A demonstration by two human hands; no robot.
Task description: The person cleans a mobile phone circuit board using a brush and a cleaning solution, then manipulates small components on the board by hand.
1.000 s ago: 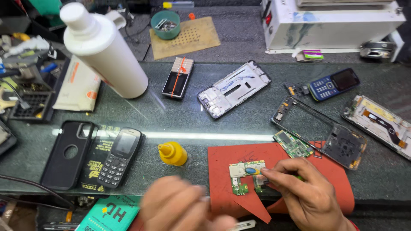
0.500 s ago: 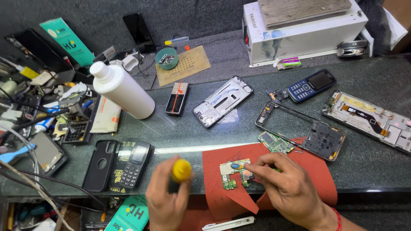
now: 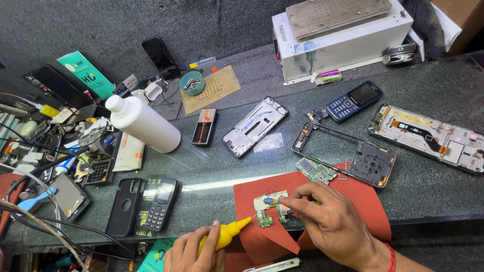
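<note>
At front edge of bench (image 3: 433,201): left hand (image 3: 189,252), fingers wrapped round small yellow squeeze bottle (image 3: 224,235), pointed tip almost at little green circuit board (image 3: 270,207). Board lies on red mat (image 3: 363,201), small, patchy, blue spot on top. Right hand (image 3: 335,226) fingers press board down. Bench dark green, shiny, crowded with phone parts; big white bottle (image 3: 143,123) far left.

Yellow bottle (image 3: 225,234) in left hand (image 3: 189,252): soft-looking plastic, smooth, slight sheen. Circuit board (image 3: 269,206) under right hand (image 3: 333,226) fingertips: matt, with small bright metal parts. Red mat (image 3: 363,201) beneath fingers: matt, rubbery-looking, creased edge. Countertop (image 3: 428,176) beyond fingers: glossy, polished, reflecting light strip. White bottle (image 3: 143,123) far from left fingers: smooth matt plastic. Plate (image 3: 338,15) atop white box: dull, worn metal.
</note>
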